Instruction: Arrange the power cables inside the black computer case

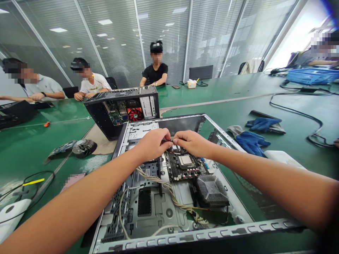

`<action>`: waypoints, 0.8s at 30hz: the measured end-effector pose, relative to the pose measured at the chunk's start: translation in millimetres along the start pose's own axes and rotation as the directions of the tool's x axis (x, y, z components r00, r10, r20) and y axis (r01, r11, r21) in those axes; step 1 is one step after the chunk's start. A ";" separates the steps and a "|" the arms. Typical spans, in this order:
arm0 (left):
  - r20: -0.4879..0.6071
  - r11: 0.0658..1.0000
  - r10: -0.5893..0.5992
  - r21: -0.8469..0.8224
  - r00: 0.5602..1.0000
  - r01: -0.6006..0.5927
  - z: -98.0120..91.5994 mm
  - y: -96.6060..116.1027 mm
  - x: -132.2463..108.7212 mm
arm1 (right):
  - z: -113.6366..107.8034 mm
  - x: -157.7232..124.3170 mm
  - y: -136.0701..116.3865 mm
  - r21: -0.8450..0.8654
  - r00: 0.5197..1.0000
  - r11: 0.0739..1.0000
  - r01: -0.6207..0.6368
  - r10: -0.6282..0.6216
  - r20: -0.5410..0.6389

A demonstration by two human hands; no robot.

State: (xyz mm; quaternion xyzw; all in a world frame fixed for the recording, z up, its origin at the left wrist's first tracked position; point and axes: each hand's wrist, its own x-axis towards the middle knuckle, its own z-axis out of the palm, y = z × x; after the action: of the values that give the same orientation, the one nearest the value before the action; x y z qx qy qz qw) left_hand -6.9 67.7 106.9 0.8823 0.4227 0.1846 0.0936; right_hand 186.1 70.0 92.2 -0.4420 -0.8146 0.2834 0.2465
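Note:
An open computer case (169, 237) lies flat in front of me. Inside it is a dark motherboard (173, 170) with a square silver processor (185, 160). My left hand (156, 143) and my right hand (189, 141) meet above the board's far part, thumbs and forefingers pinched close together. Something thin and dark shows between the fingertips, too small to name. A finned heatsink (212, 188) rests inside the case, nearer me than the board. Twisted pale cables (169, 188) run across the case floor.
A second case (99, 121) stands upright behind, at the left. Blue gloves (251, 141) lie on the right, a round fan part (84, 147) on the left. Black cables (299, 111) and a blue basket (312, 76) are farther right. Several people sit around the green table (212, 95).

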 end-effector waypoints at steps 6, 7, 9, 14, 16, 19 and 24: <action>-0.008 0.991 0.005 0.133 1.000 -0.004 -0.5 3.6 -0.4 | -0.7 -0.3 -1.0 0.089 0.999 0.996 -0.028 0.024 0.039; -0.004 0.985 0.019 0.170 1.000 -0.018 -0.7 4.5 -0.4 | -0.4 -0.9 -1.3 0.104 0.998 0.994 -0.036 0.031 0.045; 0.000 0.966 0.055 0.253 0.998 -0.053 -0.9 6.2 -0.4 | -0.2 -2.1 -1.4 0.134 0.996 0.990 -0.053 0.043 0.073; 0.009 0.921 0.095 0.378 0.995 -0.091 -2.3 10.5 -0.5 | -0.9 -2.6 2.0 0.148 0.985 0.988 -0.049 0.024 0.169; 0.023 0.914 0.099 0.393 0.995 -0.100 -3.2 12.8 -0.7 | -1.1 -1.5 3.7 0.106 0.985 0.994 -0.024 0.006 0.171; 0.029 0.921 0.084 0.378 0.996 -0.089 -3.5 14.8 -0.7 | -0.8 -0.5 4.1 0.018 0.990 1.000 0.021 -0.023 0.136; 0.051 0.984 -0.056 0.170 0.997 0.047 -0.9 9.8 0.7 | 0.3 -2.8 -1.8 -0.090 0.997 0.995 0.053 -0.048 0.057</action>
State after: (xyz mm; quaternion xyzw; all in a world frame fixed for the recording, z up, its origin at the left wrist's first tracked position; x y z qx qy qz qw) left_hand 0.1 62.2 111.0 0.8807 0.4567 0.1209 0.0349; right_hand 186.2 66.7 92.7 -0.4242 -0.8441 0.2514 0.2107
